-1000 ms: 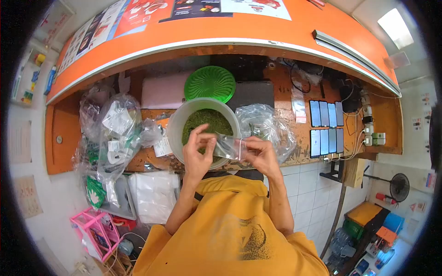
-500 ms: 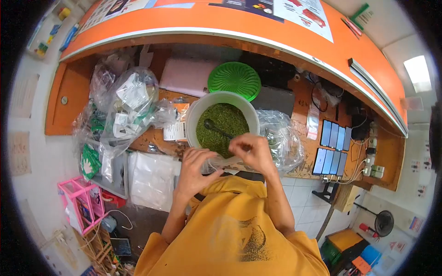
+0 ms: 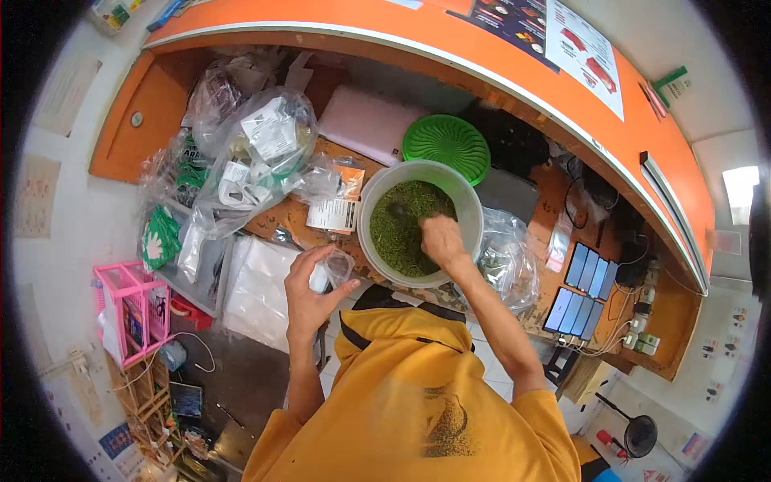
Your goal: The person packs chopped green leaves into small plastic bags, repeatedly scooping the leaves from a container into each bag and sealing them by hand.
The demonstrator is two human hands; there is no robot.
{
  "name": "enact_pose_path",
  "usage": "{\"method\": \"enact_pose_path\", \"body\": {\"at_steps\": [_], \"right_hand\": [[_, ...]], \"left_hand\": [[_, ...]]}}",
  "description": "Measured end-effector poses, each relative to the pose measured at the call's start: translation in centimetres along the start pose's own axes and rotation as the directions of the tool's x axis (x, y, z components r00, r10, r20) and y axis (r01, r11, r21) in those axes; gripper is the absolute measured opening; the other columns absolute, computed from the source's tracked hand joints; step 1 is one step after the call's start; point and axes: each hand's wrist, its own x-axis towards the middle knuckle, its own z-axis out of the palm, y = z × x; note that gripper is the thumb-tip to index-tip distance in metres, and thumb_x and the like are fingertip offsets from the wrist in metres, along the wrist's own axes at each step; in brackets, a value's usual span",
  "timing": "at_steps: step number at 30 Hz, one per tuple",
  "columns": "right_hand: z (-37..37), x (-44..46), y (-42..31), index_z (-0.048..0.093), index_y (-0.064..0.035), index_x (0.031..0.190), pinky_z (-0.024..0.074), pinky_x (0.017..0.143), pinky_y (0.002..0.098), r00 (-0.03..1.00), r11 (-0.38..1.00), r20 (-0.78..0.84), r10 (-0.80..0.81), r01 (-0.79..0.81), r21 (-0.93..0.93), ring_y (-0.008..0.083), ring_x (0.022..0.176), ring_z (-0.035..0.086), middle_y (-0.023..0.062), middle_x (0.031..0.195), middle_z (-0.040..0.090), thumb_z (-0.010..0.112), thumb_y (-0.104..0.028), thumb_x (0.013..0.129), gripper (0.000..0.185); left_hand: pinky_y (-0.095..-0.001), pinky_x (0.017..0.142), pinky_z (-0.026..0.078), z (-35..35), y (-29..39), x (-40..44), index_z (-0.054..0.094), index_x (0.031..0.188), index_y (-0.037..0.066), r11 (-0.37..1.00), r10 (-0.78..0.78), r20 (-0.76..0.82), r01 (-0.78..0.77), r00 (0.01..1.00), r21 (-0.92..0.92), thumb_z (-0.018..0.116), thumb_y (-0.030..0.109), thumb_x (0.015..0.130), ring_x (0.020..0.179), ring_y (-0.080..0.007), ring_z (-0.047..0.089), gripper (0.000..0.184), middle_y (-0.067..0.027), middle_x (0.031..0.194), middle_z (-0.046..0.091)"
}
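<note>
A round translucent tub point(image 3: 470, 193) of chopped green herb point(image 3: 405, 241) stands at the counter's front edge. My right hand point(image 3: 443, 241) is inside it, closed around the handle of a dark spoon point(image 3: 399, 210) whose bowl rests on the herb. To the left of the tub, my left hand point(image 3: 315, 291) holds a small clear plastic bag point(image 3: 338, 265) between thumb and fingers, its mouth spread open. A green ridged lid point(image 3: 446, 147) lies behind the tub.
Clear bags with packets point(image 3: 269, 145) crowd the left. Flat plastic sheets point(image 3: 261, 289) lie front left, above a pink rack point(image 3: 132, 313). A crumpled bag point(image 3: 510, 261) sits right of the tub, and several phones point(image 3: 580, 293) lie farther right.
The small bag has gone from between both hands to my left hand alone, which moved left. My right hand reached into the tub and took hold of the spoon. The view has turned.
</note>
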Motion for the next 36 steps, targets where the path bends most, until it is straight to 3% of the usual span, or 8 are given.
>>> {"method": "enact_pose_path", "body": {"at_steps": [7,13,14,20,23,31,34,36], "right_hand": [[-5.0,-4.8,0.9,0.081,-0.0020,0.098,0.0598,0.076,0.0441,0.984,0.884,0.114,-0.134,0.067,0.463,0.0380,0.080,0.075,0.0250,0.089,0.075,0.070,-0.011,0.079,0.023],[-7.7,-8.4,3.5,0.080,0.0006,0.108,0.0551,0.067,0.0304,0.952,0.548,0.261,0.161,-0.306,0.779,0.0127,0.074,0.069,0.0100,0.082,0.077,0.072,-0.007,0.084,0.026],[-7.8,-9.3,3.7,0.080,0.0002,0.111,0.0477,0.056,0.0250,0.966,0.521,0.197,0.170,-0.257,0.814,0.0066,0.068,0.063,0.0043,0.082,0.075,0.070,-0.007,0.094,0.021],[-10.3,-12.3,1.5,0.079,0.0008,0.110,0.0536,0.066,0.0314,0.919,0.529,-0.076,0.387,-0.154,0.835,0.0157,0.073,0.069,0.0115,0.088,0.078,0.074,-0.007,0.090,0.022],[-11.3,-12.8,-1.4,0.079,-0.0003,0.110,0.0536,0.065,0.0339,0.854,0.765,-0.374,0.362,-0.042,0.643,0.0242,0.071,0.070,0.0166,0.087,0.076,0.074,-0.008,0.090,0.021],[-9.5,-12.8,-4.0,0.078,-0.0024,0.113,0.0553,0.069,0.0404,0.705,0.845,-0.561,0.434,-0.102,0.525,0.0335,0.073,0.070,0.0178,0.084,0.071,0.075,-0.005,0.088,0.025],[-7.9,-12.3,-2.6,0.079,-0.0033,0.112,0.0551,0.080,0.0434,0.767,0.788,-0.430,0.477,-0.155,0.596,0.0351,0.087,0.070,0.0188,0.097,0.071,0.075,-0.006,0.088,0.024],[-7.4,-11.2,-2.5,0.079,-0.0036,0.110,0.0547,0.084,0.0430,0.745,0.891,-0.565,0.356,-0.088,0.446,0.0340,0.095,0.068,0.0178,0.106,0.071,0.076,-0.008,0.089,0.022]], "left_hand": [[-0.0385,0.101,0.051,1.5,0.3,1.8,0.070,0.124,-0.001,1.000,0.013,0.034,-0.012,0.999,-0.029,0.097,0.015,0.068,0.112,-0.0259,0.068,0.064,-0.0150,0.119,0.072],[-0.0406,0.097,0.054,3.8,1.4,5.0,0.071,0.127,0.001,0.987,0.160,0.041,-0.159,0.986,-0.026,0.097,0.018,0.070,0.112,-0.0292,0.068,0.065,-0.0152,0.120,0.073],[-0.0412,0.097,0.054,4.6,1.5,5.5,0.072,0.128,0.002,0.986,0.164,0.046,-0.163,0.985,-0.032,0.097,0.018,0.070,0.112,-0.0302,0.068,0.065,-0.0152,0.121,0.073],[-0.0431,0.101,0.051,9.8,1.5,7.5,0.070,0.130,0.002,0.971,0.238,0.102,-0.238,0.966,-0.007,0.095,0.022,0.071,0.111,-0.0321,0.067,0.067,-0.0147,0.120,0.073],[-0.0451,0.103,0.048,12.0,1.7,7.8,0.066,0.137,0.004,0.970,0.244,0.139,-0.244,0.960,-0.016,0.094,0.022,0.072,0.112,-0.0328,0.067,0.073,-0.0146,0.120,0.073],[-0.0433,0.102,0.053,14.2,1.4,7.5,0.063,0.140,0.004,0.971,0.238,0.108,-0.235,0.965,-0.040,0.097,0.021,0.069,0.116,-0.0322,0.069,0.080,-0.0170,0.124,0.073],[-0.0434,0.101,0.054,13.9,1.6,7.4,0.063,0.140,0.004,0.987,0.139,0.084,-0.131,0.987,-0.095,0.096,0.020,0.070,0.114,-0.0315,0.069,0.080,-0.0170,0.123,0.073],[-0.0431,0.102,0.053,14.0,1.2,7.2,0.062,0.142,0.005,0.986,0.151,0.045,-0.148,0.987,-0.075,0.096,0.018,0.070,0.116,-0.0320,0.068,0.081,-0.0162,0.124,0.072]]}}
